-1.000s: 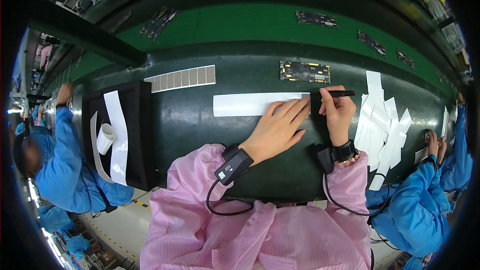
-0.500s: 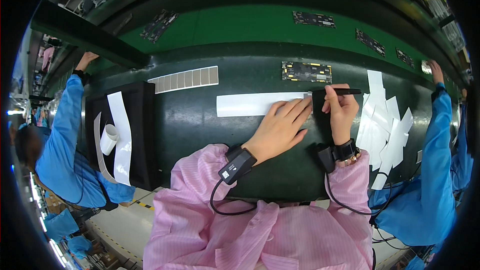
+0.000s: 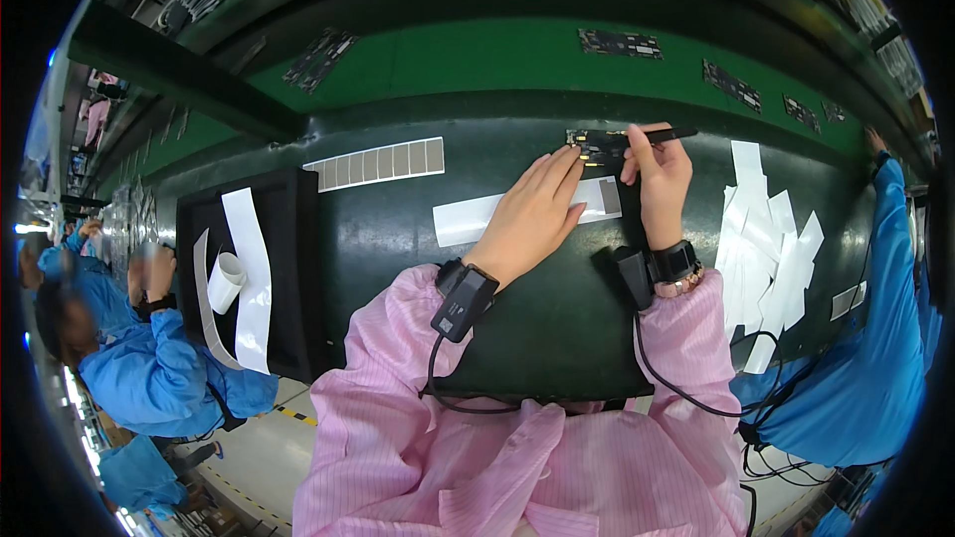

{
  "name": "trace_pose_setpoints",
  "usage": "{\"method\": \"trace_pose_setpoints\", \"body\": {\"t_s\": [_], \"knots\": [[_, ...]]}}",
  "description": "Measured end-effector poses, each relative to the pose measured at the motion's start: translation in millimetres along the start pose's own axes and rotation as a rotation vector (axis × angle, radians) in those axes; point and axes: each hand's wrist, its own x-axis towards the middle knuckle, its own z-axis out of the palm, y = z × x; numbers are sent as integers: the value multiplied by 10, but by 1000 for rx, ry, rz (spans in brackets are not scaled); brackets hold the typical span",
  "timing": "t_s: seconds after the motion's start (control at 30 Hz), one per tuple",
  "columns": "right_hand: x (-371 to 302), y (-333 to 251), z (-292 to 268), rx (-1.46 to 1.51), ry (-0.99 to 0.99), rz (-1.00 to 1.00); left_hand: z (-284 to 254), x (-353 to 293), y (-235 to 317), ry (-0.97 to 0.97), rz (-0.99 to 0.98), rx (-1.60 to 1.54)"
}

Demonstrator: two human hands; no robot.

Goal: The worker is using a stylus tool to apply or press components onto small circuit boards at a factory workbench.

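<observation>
Left hand [image 3: 527,219]: flat, fingertips at circuit board [image 3: 604,147] — seemingly steadying it near the far edge of the worktop [image 3: 388,239].
Right hand [image 3: 657,167]: pinching black pen-like tool [image 3: 672,135] over it.
White strip [image 3: 463,223]: under left hand — apparently within reach.

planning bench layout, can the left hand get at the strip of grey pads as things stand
Likely yes: the strip of grey pads lies uncovered left of the left hand, with nothing visible standing between.
</observation>
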Motion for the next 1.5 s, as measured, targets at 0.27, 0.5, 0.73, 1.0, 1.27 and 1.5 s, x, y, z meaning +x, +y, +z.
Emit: {"method": "trace_pose_setpoints", "body": {"t_s": [0.27,0.5,0.73,1.0,1.27,1.5], "knots": [[42,81,43,-50,-54,89,-22,-33,2,-3,-42,-34],[21,81,37,-85,-46,116,-6,-53,-13,-13,-71,-70],[9,74,36,-114,-38,100,-24,-36,4,-6,-51,-64],[18,80,21,-94,-45,99,-26,-32,-2,-12,-63,-76],[24,91,12,-96,-50,105,-37,-35,-2,-12,-61,-76],[25,97,21,-130,-68,97,-18,-49,-10,-3,-60,-56]]}}
